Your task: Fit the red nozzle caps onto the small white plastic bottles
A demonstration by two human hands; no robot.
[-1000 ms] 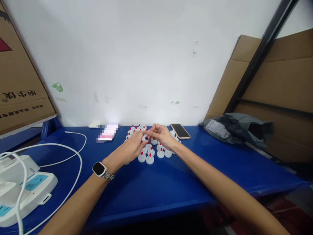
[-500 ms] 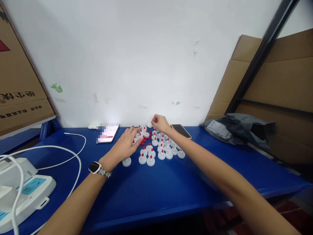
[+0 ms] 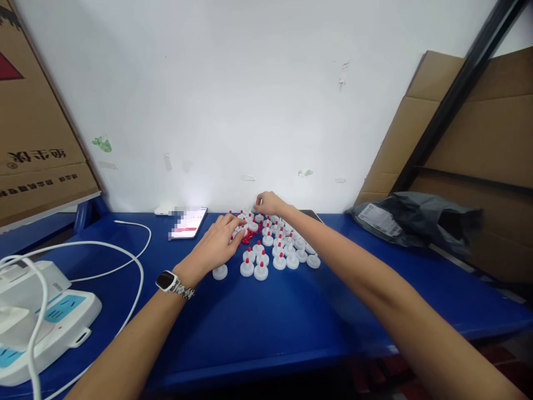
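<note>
Many white round nozzle caps [image 3: 261, 272] stand in a cluster on the blue table [image 3: 258, 322], most with a small red tip on top. Some white caps at the right [image 3: 313, 261] show no red tip. Loose red tips [image 3: 246, 239] lie in a small heap amid the cluster. My left hand [image 3: 220, 240] hovers over the cluster's left side, fingers stretched out and thumb apart; whether it touches a cap is hidden. At the back by the wall, my right hand [image 3: 270, 203] is closed in a pinch over the caps. What its fingertips hold cannot be made out.
A lit phone [image 3: 190, 223] lies left of the cluster, and a dark phone [image 3: 311, 214] is partly behind my right forearm. White cables run near a power strip [image 3: 79, 316] at the left. A grey plastic bag [image 3: 433, 219] and cardboard [image 3: 483, 128] are at the right.
The whole view has shifted slightly. My right hand has moved a little left and down toward the caps at the back, still pinched. My left hand stays over the cluster's left side.
</note>
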